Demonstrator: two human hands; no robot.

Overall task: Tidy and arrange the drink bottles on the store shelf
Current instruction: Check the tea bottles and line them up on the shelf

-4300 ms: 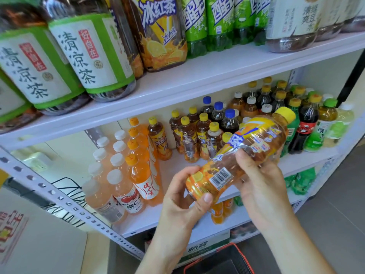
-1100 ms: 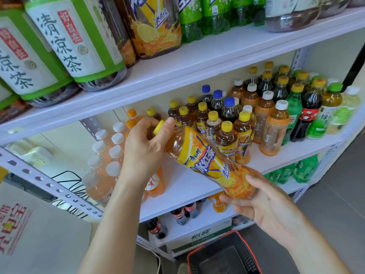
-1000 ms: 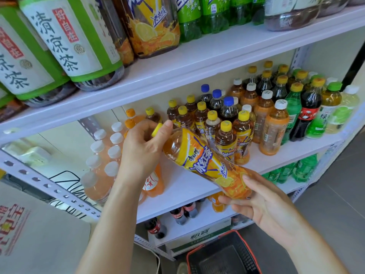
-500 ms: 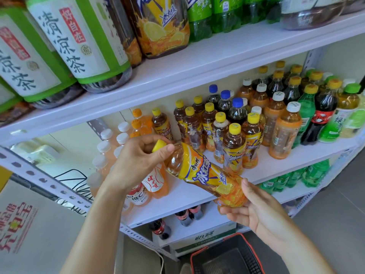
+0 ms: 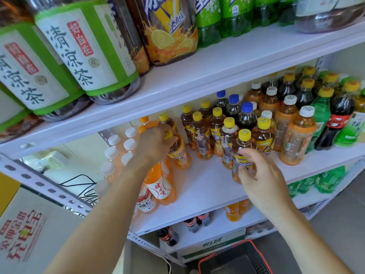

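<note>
My left hand (image 5: pixel 155 144) grips the neck of a yellow-capped iced tea bottle (image 5: pixel 179 155), which stands nearly upright on the white middle shelf (image 5: pixel 199 186), left of the iced tea group. My right hand (image 5: pixel 260 175) curls its fingers and thumb round the front iced tea bottle (image 5: pixel 242 147) of that group. Behind it several more yellow-capped iced tea bottles (image 5: pixel 203 133) stand in rows. Orange drink bottles (image 5: pixel 160 186) and pale white-capped bottles (image 5: pixel 110 157) stand at the left, partly hidden by my left forearm.
Blue-capped dark bottles (image 5: pixel 245 115), orange-labelled tea bottles (image 5: pixel 296 139), a green bottle (image 5: pixel 320 119) and a cola bottle (image 5: pixel 339 115) fill the shelf's right. Large bottles (image 5: pixel 94 50) stand on the upper shelf (image 5: pixel 217 70). A red-rimmed basket (image 5: pixel 237 260) sits on the floor.
The iced tea bottle, held tilted in both hands, now stands on the shelf under my left hand. My right hand left its base and took hold of the front bottle in the group.
</note>
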